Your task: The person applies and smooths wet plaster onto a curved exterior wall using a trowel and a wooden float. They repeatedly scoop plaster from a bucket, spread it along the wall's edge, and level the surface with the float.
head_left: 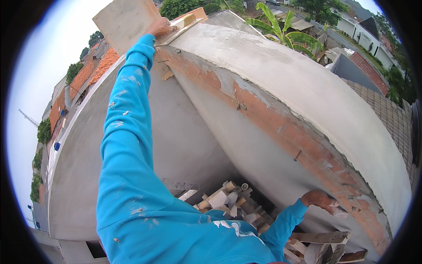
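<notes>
My left hand (161,27), at the end of an outstretched blue sleeve, is closed on a wooden float (180,31) with a flat board and a yellowish block handle. The float lies at the far end of the smooth grey top of a plastered wall (285,61). Lower right, my right hand (321,200) is beside the inner wall face, just below the rough strip of bare orange brick (272,119). Its fingers are curled, and the fingertips look pale; whether they hold anything is hidden.
A square upright panel (127,26) stands beyond my left hand. A nail-like piece (298,155) sticks out of the brick strip. Below lie stacked wood scraps and pipe-like pieces (228,198), with planks (323,237) under my right arm. Another plastered wall (88,163) rises at left; rooftops lie beyond.
</notes>
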Available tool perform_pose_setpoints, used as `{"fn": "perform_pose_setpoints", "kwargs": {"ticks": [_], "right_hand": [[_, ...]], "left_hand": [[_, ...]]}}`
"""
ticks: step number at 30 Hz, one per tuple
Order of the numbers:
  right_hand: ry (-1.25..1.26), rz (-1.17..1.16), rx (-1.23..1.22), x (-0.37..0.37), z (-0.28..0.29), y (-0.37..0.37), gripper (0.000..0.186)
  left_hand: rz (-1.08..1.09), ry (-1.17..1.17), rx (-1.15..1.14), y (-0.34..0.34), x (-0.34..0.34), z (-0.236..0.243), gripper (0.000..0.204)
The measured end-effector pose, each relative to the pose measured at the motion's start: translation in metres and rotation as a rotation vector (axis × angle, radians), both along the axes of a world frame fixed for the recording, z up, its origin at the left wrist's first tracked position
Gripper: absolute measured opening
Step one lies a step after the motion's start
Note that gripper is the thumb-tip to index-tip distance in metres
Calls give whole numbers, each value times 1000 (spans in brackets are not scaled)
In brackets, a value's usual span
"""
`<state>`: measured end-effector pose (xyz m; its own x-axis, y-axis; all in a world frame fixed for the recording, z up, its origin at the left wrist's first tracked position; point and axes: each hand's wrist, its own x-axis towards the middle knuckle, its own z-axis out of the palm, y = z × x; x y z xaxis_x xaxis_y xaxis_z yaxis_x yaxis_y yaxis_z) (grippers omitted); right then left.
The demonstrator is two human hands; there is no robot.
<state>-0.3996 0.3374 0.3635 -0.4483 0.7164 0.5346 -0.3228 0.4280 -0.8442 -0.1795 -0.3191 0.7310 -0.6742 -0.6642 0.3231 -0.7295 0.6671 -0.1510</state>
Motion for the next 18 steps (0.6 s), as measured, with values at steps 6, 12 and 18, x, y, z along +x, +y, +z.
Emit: {"fn": "perform_pose_setpoints", "kwargs": {"ticks": [6,12,18], "right_hand": [[-36,-29,55,5,-1,1,59],[104,81,-66,19,39,-18,56],[18,33,-9,14,24,-13,59]], "left_hand": [[-228,79,98,124,-22,3,51],[-467,100,160,259,-68,2,51],[-892,118,64,480,-157,-2,46]]}}
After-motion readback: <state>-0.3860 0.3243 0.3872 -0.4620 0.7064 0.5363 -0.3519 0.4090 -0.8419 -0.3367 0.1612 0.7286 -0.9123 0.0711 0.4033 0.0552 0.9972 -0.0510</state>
